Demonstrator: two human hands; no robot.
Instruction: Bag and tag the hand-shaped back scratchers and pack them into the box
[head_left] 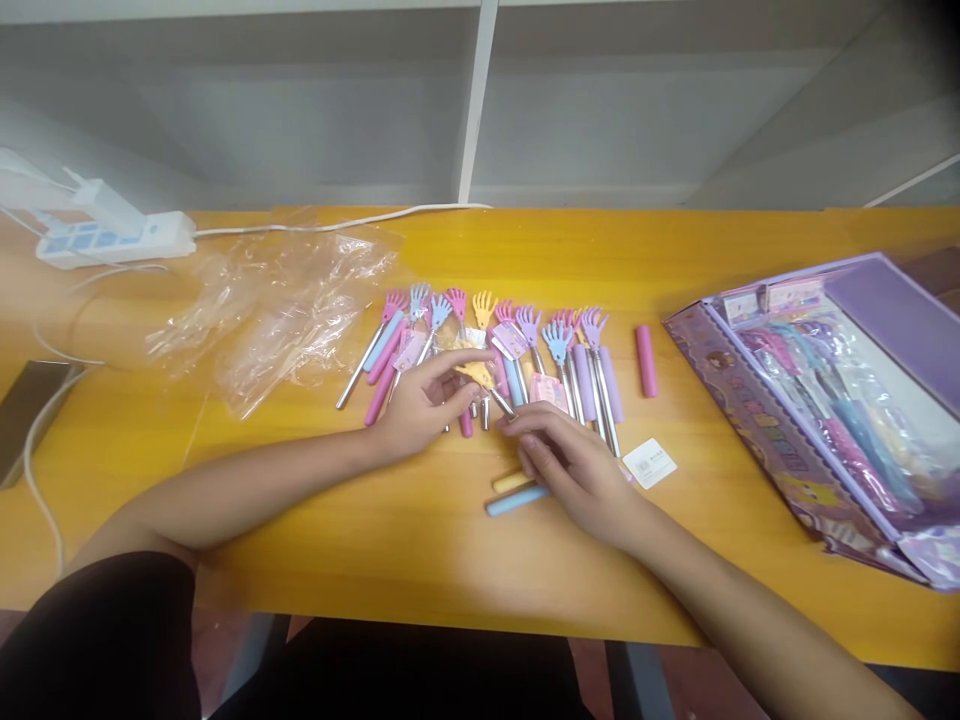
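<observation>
A yellow hand-shaped back scratcher with a metal rod is held between both hands. My left hand closes its thumb and fingers around the yellow head. The fingers of my right hand are closed on the lower part of the metal rod, whose end they hide. Behind my hands lie several back scratchers in pink, blue, yellow and purple, among them a blue back scratcher and a purple back scratcher. Loose coloured handle sleeves lie between them. A blue sleeve and a yellow sleeve rest beside my right hand.
An open purple box with bagged back scratchers stands at the right. Near it lie a pink sleeve and a white card. Clear plastic bags cover the left part of the table, by a white power strip.
</observation>
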